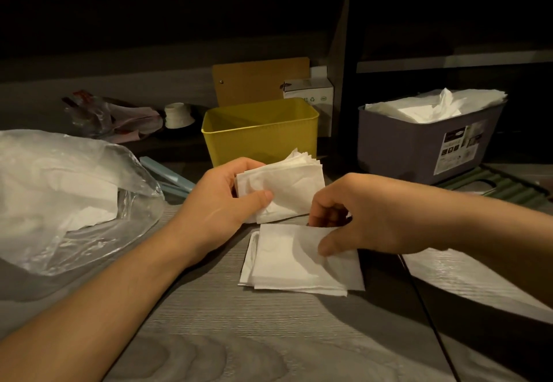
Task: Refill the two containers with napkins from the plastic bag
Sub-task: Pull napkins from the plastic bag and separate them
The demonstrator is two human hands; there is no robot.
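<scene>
My left hand (pixel 221 202) grips a fanned stack of white napkins (pixel 288 184) just in front of the yellow container (pixel 260 131), whose visible inside looks bare. My right hand (pixel 368 217) pinches the top napkin of a small pile of napkins (pixel 299 265) lying flat on the wood-grain table. The purple container (pixel 425 145) at the right back is heaped with white napkins. The clear plastic bag (pixel 59 199) with napkins inside lies at the left.
Behind the yellow container stand a brown board (pixel 260 82) and a white box (pixel 311 94). A crumpled wrapper (pixel 101 115) and a white cap (pixel 178 115) lie at the back left. Pale blue sticks (pixel 167 175) lie beside the bag. A green slatted mat (pixel 502 187) sits under the purple container.
</scene>
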